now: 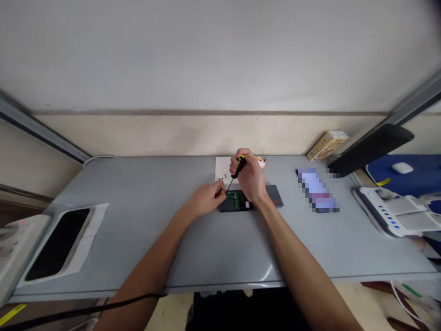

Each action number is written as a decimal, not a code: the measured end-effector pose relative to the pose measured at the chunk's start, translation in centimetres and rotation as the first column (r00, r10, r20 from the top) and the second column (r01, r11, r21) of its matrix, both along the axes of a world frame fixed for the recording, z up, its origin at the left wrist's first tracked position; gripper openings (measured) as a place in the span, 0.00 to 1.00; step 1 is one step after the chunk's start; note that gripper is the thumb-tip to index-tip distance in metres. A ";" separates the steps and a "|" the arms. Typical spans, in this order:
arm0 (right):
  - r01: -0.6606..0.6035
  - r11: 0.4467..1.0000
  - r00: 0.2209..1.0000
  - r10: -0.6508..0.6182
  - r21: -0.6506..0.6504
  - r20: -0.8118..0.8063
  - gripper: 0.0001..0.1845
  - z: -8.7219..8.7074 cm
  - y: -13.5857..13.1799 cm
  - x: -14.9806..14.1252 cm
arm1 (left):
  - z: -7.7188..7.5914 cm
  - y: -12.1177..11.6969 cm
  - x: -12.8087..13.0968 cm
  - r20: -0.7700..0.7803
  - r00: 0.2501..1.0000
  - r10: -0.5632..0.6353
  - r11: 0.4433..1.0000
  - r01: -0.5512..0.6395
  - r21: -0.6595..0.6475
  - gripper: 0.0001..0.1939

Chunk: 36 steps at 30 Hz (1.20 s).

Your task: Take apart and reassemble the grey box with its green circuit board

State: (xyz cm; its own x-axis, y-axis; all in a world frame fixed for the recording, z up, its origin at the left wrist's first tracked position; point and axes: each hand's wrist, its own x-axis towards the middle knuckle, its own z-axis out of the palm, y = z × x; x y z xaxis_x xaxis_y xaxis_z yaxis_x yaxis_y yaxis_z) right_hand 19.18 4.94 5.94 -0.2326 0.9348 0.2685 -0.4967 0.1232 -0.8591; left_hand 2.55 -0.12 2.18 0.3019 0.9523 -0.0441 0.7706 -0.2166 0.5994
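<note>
My right hand is closed around a small screwdriver with a black and yellow handle, its tip pointing down at a green circuit board. The board sits in a flat dark device lying on the grey table. My left hand rests at the board's left end, fingers pinched together right by the screwdriver tip; what they hold, if anything, is too small to see. A white sheet of paper with several tiny dark screws lies just behind the device.
A black tray on white paper lies at the left front. A small cardboard box stands by the wall at right. A pixelated flat object, a black lamp head and a white device are on the right.
</note>
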 end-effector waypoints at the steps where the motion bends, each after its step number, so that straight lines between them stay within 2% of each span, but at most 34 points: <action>1: 0.001 1.000 1.000 -0.001 -0.003 -0.014 0.15 0.0 -0.4 -0.3 | -0.2 0.0 0.0 0.012 1.000 0.002 1.000 -0.002 -0.003 0.03; 5: -0.012 0.999 1.000 0.013 0.031 -0.027 0.15 0.1 -1.6 -0.5 | -0.4 0.1 -0.1 0.050 0.999 0.001 1.000 0.000 -0.022 0.04; 9: -0.029 0.999 1.000 0.029 0.027 0.009 0.16 0.0 -1.5 0.4 | -0.1 0.1 -0.1 0.040 0.999 -0.019 0.999 0.020 -0.027 0.04; 12: -0.066 0.998 0.997 0.065 0.017 0.047 0.20 0.0 -1.1 0.6 | 0.2 0.1 -0.1 0.033 0.999 -0.043 0.998 0.044 -0.036 0.03; 15: -0.033 0.999 0.999 0.033 -0.010 0.000 0.25 0.0 -0.8 0.2 | 0.4 0.1 -0.1 0.022 0.999 -0.043 0.998 0.045 -0.054 0.04; 19: 0.043 0.998 0.995 -0.047 -0.047 -0.093 0.21 -0.2 -0.7 0.0 | 0.6 0.1 0.0 0.006 0.999 -0.043 0.998 0.043 -0.041 0.05; 27: 0.078 0.996 0.994 -0.080 -0.032 -0.075 0.18 -1.0 -0.4 0.6 | 0.8 -0.2 0.1 -0.003 0.999 -0.039 0.999 0.039 -0.028 0.04; 32: 0.006 0.999 0.999 -0.008 -0.052 -0.049 0.20 -0.4 -0.2 0.7 | 0.6 -0.2 0.1 -0.011 0.999 -0.034 0.999 0.034 -0.010 0.05; 36: 0.034 0.998 0.992 -0.041 -0.062 -0.123 0.20 -0.5 -0.4 0.4 | 0.4 -0.1 0.1 -0.011 1.000 -0.028 1.000 0.028 -0.005 0.05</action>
